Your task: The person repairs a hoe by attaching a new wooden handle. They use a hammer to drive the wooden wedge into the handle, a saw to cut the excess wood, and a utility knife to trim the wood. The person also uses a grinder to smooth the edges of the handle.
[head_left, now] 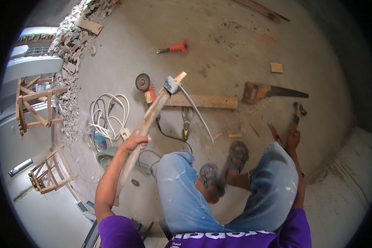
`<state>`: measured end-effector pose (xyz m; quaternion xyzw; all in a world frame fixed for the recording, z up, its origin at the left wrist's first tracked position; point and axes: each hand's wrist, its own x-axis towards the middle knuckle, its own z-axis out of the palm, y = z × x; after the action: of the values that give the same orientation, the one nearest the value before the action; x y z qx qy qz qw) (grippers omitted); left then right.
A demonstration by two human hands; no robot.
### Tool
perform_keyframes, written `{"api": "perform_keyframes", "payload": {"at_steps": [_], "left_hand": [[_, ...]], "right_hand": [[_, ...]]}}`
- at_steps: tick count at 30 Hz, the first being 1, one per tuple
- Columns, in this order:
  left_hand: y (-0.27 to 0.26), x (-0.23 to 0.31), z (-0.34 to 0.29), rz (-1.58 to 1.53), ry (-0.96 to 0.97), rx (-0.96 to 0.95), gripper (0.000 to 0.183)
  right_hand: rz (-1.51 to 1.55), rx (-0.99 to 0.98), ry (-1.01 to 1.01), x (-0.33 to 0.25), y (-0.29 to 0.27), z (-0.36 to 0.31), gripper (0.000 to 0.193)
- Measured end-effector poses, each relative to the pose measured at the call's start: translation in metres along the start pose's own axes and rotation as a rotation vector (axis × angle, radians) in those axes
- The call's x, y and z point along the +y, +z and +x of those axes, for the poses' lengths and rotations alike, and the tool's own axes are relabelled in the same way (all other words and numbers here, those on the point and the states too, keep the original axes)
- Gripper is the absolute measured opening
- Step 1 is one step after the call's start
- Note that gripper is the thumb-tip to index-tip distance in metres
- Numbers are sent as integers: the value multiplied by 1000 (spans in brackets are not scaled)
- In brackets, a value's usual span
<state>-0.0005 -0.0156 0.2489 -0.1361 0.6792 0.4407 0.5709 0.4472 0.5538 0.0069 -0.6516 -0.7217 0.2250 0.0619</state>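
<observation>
We keep hands well apart. Left hand wrapped around wooden handle of pick, forearm rising from lower left, elbow bent. Pick slants up and right, its curved blade pointing back toward us; whether head touches plank, we cannot tell. Right hand closed around handle of hammer, forearm reaching forward past right knee. Red-handled tool just beside; handsaw farther ahead on floor.
</observation>
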Motion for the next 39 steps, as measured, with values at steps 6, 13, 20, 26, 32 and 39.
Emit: {"api": "perform_keyframes", "payload": {"at_steps": [6, 13, 20, 26, 32, 39], "left_hand": [[3, -89, 108, 60, 177, -161, 30], [68, -109, 141, -229, -3, -268, 47], [63, -128, 162, -131, 27, -307, 53], [40, -153, 185, 61, 204, -205, 57], [50, -139, 185, 396, 625, 73, 65], [81, -117, 169, 536, 569, 402, 69]], "right_hand": [[133, -20, -36, 33, 37, 11, 52], [207, -203, -815, -139, 55, -37, 53], [-53, -235, -964, -235, 113, -71, 55], [-175, -112, -865, -234, 126, -75, 70], [-87, -394, -652, -261, 100, -70, 89], [495, -220, -559, -217, -47, -33, 78]]}}
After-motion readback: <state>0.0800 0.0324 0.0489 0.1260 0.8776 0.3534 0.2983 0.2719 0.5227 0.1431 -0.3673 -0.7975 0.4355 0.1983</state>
